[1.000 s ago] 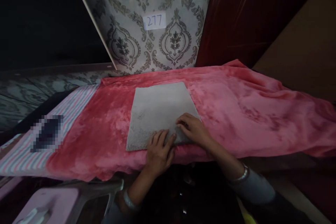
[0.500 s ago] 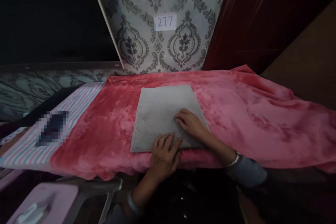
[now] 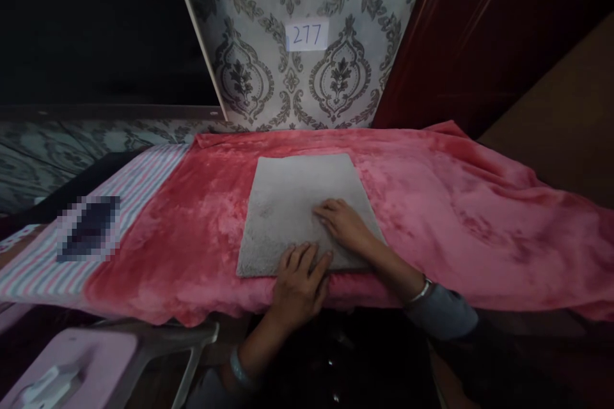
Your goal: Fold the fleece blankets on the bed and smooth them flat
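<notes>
A flat, square grey plush cloth, like a folded towel, lies on a red and pink blanket. My left hand rests on its near edge, palm down with the fingers stretched out and a little apart. On the right half of the cloth is my right hand. Its fingers are curled together with the tips close to the surface. Whether a small thing sits between those fingertips is hidden from view.
A striped cloth extends left of the blanket, with a blurred dark patch on it. A dark screen stands behind at left, a dark red panel at right. A pink stool is at lower left.
My right hand has shifted slightly left over the grey cloth, its fingers still curled. My left hand stays on the near edge. The camera view has moved a little.
</notes>
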A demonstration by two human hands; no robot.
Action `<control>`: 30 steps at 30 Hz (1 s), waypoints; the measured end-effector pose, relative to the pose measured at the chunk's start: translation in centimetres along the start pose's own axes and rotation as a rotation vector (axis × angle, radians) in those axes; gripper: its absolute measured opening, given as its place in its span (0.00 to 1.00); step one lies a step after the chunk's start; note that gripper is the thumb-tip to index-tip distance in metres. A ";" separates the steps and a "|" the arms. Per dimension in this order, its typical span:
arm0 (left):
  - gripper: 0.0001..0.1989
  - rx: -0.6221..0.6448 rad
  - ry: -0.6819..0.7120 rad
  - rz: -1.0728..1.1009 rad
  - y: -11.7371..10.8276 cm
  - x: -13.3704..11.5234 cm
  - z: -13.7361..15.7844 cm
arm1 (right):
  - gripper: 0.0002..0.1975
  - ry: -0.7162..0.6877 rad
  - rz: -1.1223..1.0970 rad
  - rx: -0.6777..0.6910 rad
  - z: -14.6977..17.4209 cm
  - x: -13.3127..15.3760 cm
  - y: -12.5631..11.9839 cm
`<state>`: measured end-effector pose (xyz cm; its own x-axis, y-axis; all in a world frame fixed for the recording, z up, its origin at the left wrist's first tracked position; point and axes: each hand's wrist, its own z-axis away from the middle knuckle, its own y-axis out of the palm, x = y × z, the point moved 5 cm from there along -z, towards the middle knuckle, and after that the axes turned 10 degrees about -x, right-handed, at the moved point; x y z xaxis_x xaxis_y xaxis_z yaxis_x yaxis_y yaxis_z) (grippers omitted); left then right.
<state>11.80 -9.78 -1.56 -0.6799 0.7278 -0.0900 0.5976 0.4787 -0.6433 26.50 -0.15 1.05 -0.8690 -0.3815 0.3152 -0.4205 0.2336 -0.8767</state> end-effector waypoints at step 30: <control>0.21 0.004 -0.004 0.000 0.0 0.0 0.2 | 0.19 0.040 0.018 -0.071 2.1 -0.6 -0.1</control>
<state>11.77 -9.89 -1.69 -0.6812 0.7262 -0.0931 0.5960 0.4763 -0.6464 27.58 -1.81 0.23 -0.8857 -0.3409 0.3150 -0.4208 0.3034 -0.8549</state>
